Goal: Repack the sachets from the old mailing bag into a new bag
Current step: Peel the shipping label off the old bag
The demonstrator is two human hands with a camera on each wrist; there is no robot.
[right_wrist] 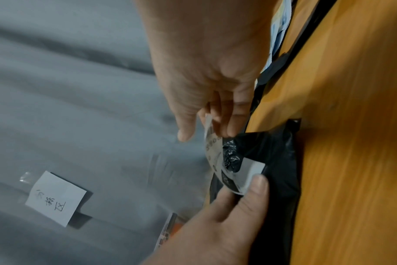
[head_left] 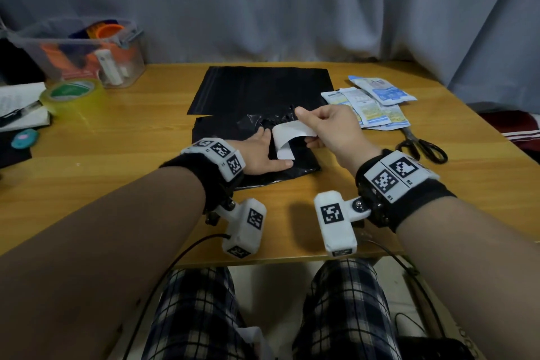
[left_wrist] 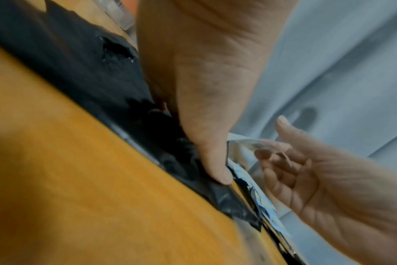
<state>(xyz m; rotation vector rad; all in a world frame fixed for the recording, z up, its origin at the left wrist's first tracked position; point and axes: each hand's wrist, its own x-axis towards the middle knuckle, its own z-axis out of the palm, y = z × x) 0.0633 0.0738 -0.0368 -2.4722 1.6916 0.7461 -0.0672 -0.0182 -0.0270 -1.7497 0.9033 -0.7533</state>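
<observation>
The old mailing bag (head_left: 301,165) is crumpled black plastic lying at the table's middle front. My left hand (head_left: 261,152) lies flat on it, with the thumb (left_wrist: 215,168) holding it down. My right hand (head_left: 317,128) pinches a white label (head_left: 287,137) that curls up off the bag, one end still stuck to it. In the right wrist view the label (right_wrist: 218,161) shows printed marks beside the old bag (right_wrist: 277,152). The new bag (head_left: 263,88), flat and black, lies just behind. Several blue-and-white sachets (head_left: 371,102) are spread out to the right.
Black-handled scissors (head_left: 420,146) lie on the table (head_left: 131,140) right of my right hand. At the back left stand a clear plastic box (head_left: 84,50) of supplies and a roll of tape (head_left: 70,93), with papers and a pen at the left edge. A grey curtain hangs behind.
</observation>
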